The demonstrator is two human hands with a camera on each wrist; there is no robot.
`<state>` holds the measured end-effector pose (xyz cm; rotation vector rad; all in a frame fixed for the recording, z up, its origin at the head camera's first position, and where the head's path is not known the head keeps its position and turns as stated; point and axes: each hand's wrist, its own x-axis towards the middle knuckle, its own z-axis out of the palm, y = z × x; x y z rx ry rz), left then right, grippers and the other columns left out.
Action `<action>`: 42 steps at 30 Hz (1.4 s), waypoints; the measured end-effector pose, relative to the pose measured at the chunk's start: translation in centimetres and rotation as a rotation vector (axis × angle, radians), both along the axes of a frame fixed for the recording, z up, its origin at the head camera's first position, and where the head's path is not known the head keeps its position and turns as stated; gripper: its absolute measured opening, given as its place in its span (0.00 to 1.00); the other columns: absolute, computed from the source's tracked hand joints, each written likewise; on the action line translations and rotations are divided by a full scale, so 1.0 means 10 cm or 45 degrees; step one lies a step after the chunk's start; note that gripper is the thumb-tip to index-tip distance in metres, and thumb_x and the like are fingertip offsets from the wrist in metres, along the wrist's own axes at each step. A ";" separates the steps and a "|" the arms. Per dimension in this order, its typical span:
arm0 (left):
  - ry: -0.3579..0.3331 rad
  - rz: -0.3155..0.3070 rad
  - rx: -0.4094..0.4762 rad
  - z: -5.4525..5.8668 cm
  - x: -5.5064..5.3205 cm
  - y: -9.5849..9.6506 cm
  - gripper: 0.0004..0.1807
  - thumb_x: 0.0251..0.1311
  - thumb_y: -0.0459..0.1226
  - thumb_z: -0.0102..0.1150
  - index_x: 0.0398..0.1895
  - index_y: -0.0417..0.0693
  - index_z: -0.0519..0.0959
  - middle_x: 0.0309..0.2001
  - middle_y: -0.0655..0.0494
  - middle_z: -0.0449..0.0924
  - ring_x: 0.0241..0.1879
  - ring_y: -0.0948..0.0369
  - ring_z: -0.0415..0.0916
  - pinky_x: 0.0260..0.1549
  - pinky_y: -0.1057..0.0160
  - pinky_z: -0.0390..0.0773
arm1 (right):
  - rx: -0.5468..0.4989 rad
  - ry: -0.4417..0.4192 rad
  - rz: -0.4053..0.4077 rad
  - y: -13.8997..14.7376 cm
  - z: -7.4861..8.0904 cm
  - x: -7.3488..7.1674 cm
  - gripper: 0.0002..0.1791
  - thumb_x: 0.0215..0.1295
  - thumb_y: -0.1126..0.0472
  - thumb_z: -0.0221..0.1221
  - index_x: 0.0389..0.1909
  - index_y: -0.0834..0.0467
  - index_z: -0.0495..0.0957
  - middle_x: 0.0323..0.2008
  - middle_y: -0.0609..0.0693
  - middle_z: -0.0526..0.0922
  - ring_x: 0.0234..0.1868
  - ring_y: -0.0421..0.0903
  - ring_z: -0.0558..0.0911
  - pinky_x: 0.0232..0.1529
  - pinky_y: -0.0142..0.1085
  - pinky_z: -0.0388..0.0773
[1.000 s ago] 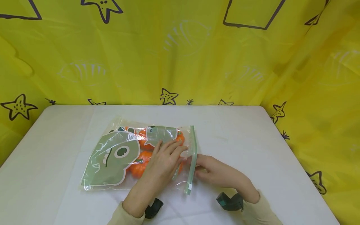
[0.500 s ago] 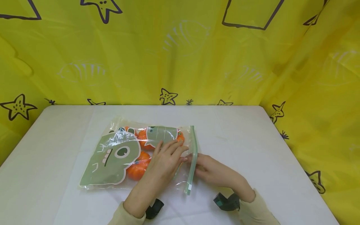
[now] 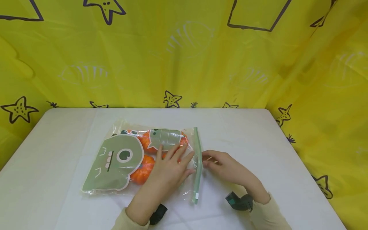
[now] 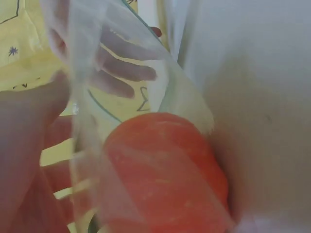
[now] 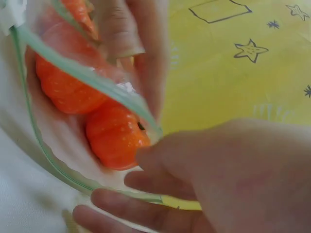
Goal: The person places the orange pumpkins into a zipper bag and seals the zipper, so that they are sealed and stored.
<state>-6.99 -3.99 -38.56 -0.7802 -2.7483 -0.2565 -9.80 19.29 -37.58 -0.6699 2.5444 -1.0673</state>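
A clear zip bag [image 3: 95, 179] with green cartoon prints lies flat on the table, its zip edge [image 3: 198, 179] facing right. Inside are several small orange pumpkins [image 3: 142, 171]; two pumpkins [image 5: 116, 138] show near the mouth in the right wrist view, where the two zip strips stand apart. My left hand [image 3: 168, 167] rests on top of the bag with its fingers spread. At the mouth is my right hand [image 3: 230, 166], fingers loosely bent and nothing seen in them; its thumb is by the upper strip. A pumpkin [image 4: 165, 170] bulges under the film in the left wrist view.
The white table [image 3: 238, 127] extends around the bag. A yellow curtain [image 3: 138, 57] with star and fish drawings hangs behind it and along the sides. Dark wrist devices [image 3: 240, 202] sit by both sleeves.
My right hand has drawn back rightward out of the bag's mouth. My left fingers have spread a little on the bag. The zip edge's near end has shifted slightly right.
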 end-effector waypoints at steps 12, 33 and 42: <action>-0.019 0.035 -0.199 -0.06 0.06 0.01 0.34 0.60 0.65 0.54 0.67 0.65 0.72 0.75 0.52 0.62 0.75 0.49 0.57 0.67 0.27 0.53 | -0.200 -0.309 -0.143 -0.05 -0.05 -0.05 0.20 0.78 0.59 0.45 0.63 0.68 0.68 0.45 0.61 0.84 0.37 0.49 0.85 0.39 0.39 0.85; 0.064 0.036 -0.153 -0.11 0.07 0.11 0.38 0.59 0.64 0.57 0.70 0.59 0.69 0.74 0.50 0.63 0.74 0.48 0.58 0.66 0.24 0.50 | -0.553 -0.469 -0.314 -0.21 -0.33 -0.10 0.36 0.68 0.69 0.55 0.72 0.66 0.50 0.35 0.55 0.80 0.25 0.46 0.83 0.32 0.42 0.86; 0.079 -0.082 -0.221 -0.07 0.10 0.19 0.35 0.64 0.60 0.55 0.68 0.52 0.72 0.71 0.54 0.69 0.74 0.54 0.60 0.72 0.35 0.52 | -0.550 -0.412 -0.379 -0.19 -0.32 -0.13 0.32 0.67 0.69 0.55 0.70 0.69 0.56 0.36 0.55 0.80 0.25 0.45 0.81 0.31 0.38 0.85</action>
